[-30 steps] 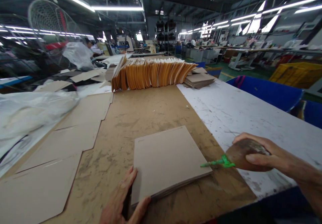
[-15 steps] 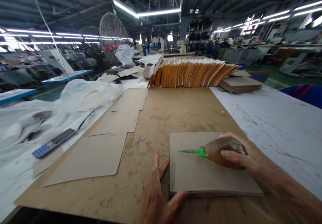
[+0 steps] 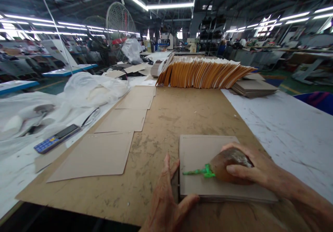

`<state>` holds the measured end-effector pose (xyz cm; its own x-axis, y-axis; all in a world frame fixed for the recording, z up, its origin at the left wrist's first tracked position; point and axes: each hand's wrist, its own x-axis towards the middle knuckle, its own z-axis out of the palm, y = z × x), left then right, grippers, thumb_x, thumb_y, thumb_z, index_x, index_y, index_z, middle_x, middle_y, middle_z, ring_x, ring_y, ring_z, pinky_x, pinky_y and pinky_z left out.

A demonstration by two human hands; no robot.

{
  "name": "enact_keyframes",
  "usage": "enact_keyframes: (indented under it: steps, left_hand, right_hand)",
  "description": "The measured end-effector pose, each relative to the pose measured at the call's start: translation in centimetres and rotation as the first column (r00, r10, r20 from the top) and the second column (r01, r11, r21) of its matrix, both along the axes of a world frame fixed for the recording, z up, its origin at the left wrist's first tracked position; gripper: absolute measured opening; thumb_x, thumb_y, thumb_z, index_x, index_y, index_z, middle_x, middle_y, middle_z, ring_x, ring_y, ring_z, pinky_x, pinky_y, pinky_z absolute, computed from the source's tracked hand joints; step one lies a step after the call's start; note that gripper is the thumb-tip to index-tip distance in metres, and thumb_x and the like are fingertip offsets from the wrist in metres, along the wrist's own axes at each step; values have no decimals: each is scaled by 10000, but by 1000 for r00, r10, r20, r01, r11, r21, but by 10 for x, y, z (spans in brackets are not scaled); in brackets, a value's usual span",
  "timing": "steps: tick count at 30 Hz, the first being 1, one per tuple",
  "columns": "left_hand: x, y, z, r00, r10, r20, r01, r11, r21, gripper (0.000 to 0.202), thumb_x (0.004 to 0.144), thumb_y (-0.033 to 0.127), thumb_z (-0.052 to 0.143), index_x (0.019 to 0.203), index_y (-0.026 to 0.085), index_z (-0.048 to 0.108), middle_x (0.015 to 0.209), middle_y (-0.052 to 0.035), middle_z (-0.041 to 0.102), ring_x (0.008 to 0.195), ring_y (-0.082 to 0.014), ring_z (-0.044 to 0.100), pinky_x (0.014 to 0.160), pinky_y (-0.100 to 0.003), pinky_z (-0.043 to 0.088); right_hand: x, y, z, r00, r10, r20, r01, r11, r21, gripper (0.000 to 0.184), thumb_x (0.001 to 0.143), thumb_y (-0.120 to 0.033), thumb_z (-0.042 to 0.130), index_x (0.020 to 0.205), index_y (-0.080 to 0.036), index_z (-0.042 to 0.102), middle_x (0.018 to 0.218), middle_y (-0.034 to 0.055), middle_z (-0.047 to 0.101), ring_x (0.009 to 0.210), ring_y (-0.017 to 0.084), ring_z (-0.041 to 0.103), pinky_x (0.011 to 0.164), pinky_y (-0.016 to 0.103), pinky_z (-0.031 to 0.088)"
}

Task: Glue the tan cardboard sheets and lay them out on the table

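My right hand (image 3: 249, 166) is wrapped round a brown glue bottle (image 3: 225, 169) with a green nozzle (image 3: 197, 172). The bottle lies tilted over a stack of greyish-brown cardboard sheets (image 3: 208, 187), its nozzle pointing left, close above the top sheet near its left edge. Whether the tip touches the card I cannot tell. My left hand (image 3: 169, 193) is open at the stack's lower left corner, thumb along the front edge and fingers spread beside the left edge. Both hands are at the front of a brown board (image 3: 156, 148).
Overlapping cardboard sheets (image 3: 96, 155) lie along the board's left side. Behind stands a long row of orange-and-white folded pieces (image 3: 203, 73), with another card stack (image 3: 256, 86) to its right. A blue handheld device (image 3: 57, 139) and clear plastic wrapping (image 3: 88, 89) lie at left.
The bottle's nozzle has moved toward me along the left side of the top sheet. My left hand stays at the stack's corner. The whole view has shifted slightly.
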<state>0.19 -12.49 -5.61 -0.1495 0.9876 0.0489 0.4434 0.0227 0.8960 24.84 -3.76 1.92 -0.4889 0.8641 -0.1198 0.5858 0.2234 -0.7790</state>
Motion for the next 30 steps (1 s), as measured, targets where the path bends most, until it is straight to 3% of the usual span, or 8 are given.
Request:
enact_keyframes:
  steps: [5, 10, 14, 18, 23, 27, 30]
  left_hand:
    - [-4, 2, -7, 1000, -21, -23, 22, 1000, 9, 1016, 648, 271, 697, 1459, 209, 88, 1362, -101, 506, 1318, -296, 387, 1120, -540, 278]
    - [-3, 3, -2, 999, -19, -49, 18, 1000, -20, 1013, 639, 262, 702, 1452, 189, 102, 1368, -90, 503, 1347, -280, 342, 1142, -499, 259]
    - [-2, 2, 5, 998, -26, -58, 24, 999, -38, 1022, 647, 274, 709, 1451, 186, 84, 1379, -85, 493, 1355, -260, 330, 1154, -475, 235]
    - [-4, 3, 3, 997, -32, -68, 29, 999, -43, 1039, 645, 304, 719, 1451, 171, 77, 1374, -95, 495, 1347, -255, 345, 1155, -473, 227]
    - [-4, 5, 0, 997, -3, -76, 3, 1000, -6, 1037, 625, 319, 736, 1450, 183, 122, 1351, -99, 519, 1330, -274, 372, 1141, -491, 246]
    - [0, 3, 7, 996, 18, -88, -20, 1000, -18, 972, 646, 292, 696, 1446, 186, 155, 1345, -64, 531, 1340, -249, 357, 1146, -445, 255]
    - [0, 4, 10, 987, 31, -155, -35, 999, -22, 916, 690, 397, 654, 1447, 208, 174, 1364, -44, 515, 1335, -264, 364, 1136, -457, 276]
  right_hand:
    - [9, -6, -1, 989, 26, -144, -43, 992, -119, 421, 762, -557, 589, 983, -200, 562, 835, 23, 604, 756, 207, 551, 642, 281, 400]
    - [12, 1, -9, 962, -112, -249, 92, 992, -92, 450, 763, -559, 587, 992, -173, 554, 880, 54, 608, 806, 228, 558, 658, 294, 412]
    - [6, 10, -12, 967, -176, -187, 176, 984, -15, 459, 748, -537, 596, 1004, -158, 558, 864, 59, 617, 763, 220, 559, 643, 299, 411]
    - [4, 7, -8, 993, -71, -92, 72, 997, 15, 411, 737, -507, 590, 966, -166, 566, 847, 49, 606, 768, 220, 554, 659, 306, 410]
    - [8, -2, -5, 987, 22, -157, -38, 994, -100, 453, 720, -495, 635, 1031, -177, 549, 833, 24, 590, 746, 205, 541, 640, 289, 406]
    - [28, -1, -4, 927, -102, -360, 71, 993, -97, 415, 742, -502, 645, 993, -180, 568, 853, 30, 595, 776, 198, 540, 654, 271, 402]
    - [69, -3, -5, 869, -221, -444, 203, 975, -89, 400, 761, -485, 655, 1006, -181, 570, 890, 36, 595, 792, 191, 534, 663, 263, 402]
